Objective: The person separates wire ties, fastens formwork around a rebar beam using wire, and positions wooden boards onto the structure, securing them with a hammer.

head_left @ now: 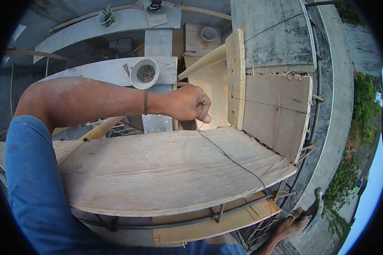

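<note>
My left hand (187, 104), fingers pinched together, is over the far edge of a pale wooden panel (153, 170). A thin dark string (238, 163) hangs from its fingertips and runs across the panel towards the lower right. My right hand (291, 223) is at the lower right, below the panel's corner, closed around a hammer (315, 208) whose metal head sticks up past the fingers. The string's other end reaches that hand; the exact grip on it is hard to make out.
A white bucket (144, 73) of nails stands on a plank beyond my left forearm. An upright board (235, 80) and a wooden panel (276, 114) adjoin on the right, crossed by another string. Poles (202, 61) and a deep drop lie around; a second bucket (208, 34) is farther off.
</note>
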`<state>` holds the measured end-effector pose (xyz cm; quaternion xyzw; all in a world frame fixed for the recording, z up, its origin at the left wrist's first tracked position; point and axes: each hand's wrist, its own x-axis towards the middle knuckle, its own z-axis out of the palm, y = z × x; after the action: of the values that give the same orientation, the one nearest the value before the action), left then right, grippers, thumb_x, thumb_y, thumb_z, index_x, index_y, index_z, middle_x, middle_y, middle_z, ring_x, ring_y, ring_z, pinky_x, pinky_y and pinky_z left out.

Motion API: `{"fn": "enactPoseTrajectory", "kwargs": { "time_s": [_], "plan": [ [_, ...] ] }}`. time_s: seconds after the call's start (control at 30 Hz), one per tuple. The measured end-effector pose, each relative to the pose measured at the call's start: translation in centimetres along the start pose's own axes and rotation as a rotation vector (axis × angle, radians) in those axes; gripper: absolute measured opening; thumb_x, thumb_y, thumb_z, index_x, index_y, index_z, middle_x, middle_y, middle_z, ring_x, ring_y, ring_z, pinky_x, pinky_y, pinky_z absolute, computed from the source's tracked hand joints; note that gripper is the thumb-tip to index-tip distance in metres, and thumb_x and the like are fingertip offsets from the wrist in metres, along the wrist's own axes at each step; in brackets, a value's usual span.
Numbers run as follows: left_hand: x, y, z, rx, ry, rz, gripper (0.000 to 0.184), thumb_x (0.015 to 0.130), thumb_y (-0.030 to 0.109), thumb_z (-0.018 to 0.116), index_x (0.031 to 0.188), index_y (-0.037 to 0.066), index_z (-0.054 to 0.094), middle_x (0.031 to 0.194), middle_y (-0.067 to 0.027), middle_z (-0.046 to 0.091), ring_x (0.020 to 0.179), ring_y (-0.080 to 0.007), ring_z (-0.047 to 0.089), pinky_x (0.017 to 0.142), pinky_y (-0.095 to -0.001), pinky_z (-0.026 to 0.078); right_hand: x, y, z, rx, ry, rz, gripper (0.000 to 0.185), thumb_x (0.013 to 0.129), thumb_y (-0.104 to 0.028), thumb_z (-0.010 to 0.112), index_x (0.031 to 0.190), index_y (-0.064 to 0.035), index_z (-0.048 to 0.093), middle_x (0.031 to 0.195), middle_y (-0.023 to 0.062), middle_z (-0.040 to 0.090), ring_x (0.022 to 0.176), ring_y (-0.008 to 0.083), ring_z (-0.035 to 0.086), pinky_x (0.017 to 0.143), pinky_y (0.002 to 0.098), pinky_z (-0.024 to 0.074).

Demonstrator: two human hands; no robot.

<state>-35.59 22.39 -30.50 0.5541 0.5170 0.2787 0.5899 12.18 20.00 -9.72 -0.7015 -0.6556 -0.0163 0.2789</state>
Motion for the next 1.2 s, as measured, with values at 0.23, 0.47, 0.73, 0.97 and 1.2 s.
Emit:
{"fn": "enactPoseTrajectory", "kwargs": {
  "time_s": [0.23,0.47,0.73,0.97,1.2],
  "plan": [
    [-1.5,4.5,-2.0,0.308,0.017,0.303,0.037,0.088,0.026,0.080,0.066,0.004,0.059,0.052,-0.0055,0.054,0.047,-0.0175,0.049,0.050,-0.0387,0.036,-0.1,-1.2,0.7,0.000,0.022,0.001,0.028,0.107,-0.018,0.056,0.086,-0.0020,0.047,0.076,-0.0010,0.043,0.070,0.0103,0.036,0.062,0.0269,0.0310],
    [-5.5,6.0,-2.3,0.145,-0.157,0.169,0.034,0.093,0.019,0.075,0.068,0.002,0.058,0.057,-0.0088,0.056,0.051,-0.0237,0.052,0.056,-0.0406,0.040,0.0,-1.0,0.4,0.050,-0.029,-0.009,0.022,0.106,-0.016,0.058,0.090,-0.0022,0.051,0.080,-0.0028,0.043,0.074,0.0099,0.038,0.066,0.0282,0.0337],
    [-3.7,0.3,-2.8,-0.654,-0.413,-0.477,0.017,0.093,0.010,0.071,0.078,0.003,0.066,0.064,0.0001,0.059,0.049,-0.0054,0.045,0.044,-0.0226,0.038,0.1,-0.4,0.3,0.082,-0.033,0.050,0.020,0.106,-0.013,0.057,0.091,-0.0024,0.050,0.080,-0.0028,0.043,0.074,0.0092,0.038,0.066,0.0267,0.0334],
    [-1.1,-1.2,-3.3,-0.849,-0.764,-0.696,0.016,0.094,0.011,0.072,0.086,-0.001,0.068,0.066,0.0013,0.057,0.047,0.0002,0.040,0.036,-0.0179,0.027,0.4,-1.1,0.8,0.034,-0.015,-0.038,0.021,0.107,-0.014,0.056,0.091,-0.0015,0.052,0.079,-0.0026,0.043,0.073,0.0094,0.038,0.064,0.0267,0.0327],
    [1.2,-1.5,-3.8,-0.728,-0.920,-0.711,0.021,0.091,0.010,0.076,0.078,-0.001,0.065,0.059,0.0021,0.053,0.043,-0.0005,0.039,0.034,-0.0170,0.027,0.1,-2.3,1.4,0.052,0.007,0.029,0.021,0.107,-0.016,0.057,0.093,-0.0006,0.053,0.080,-0.0021,0.046,0.075,0.0103,0.041,0.067,0.0267,0.0360]
  ]
}}
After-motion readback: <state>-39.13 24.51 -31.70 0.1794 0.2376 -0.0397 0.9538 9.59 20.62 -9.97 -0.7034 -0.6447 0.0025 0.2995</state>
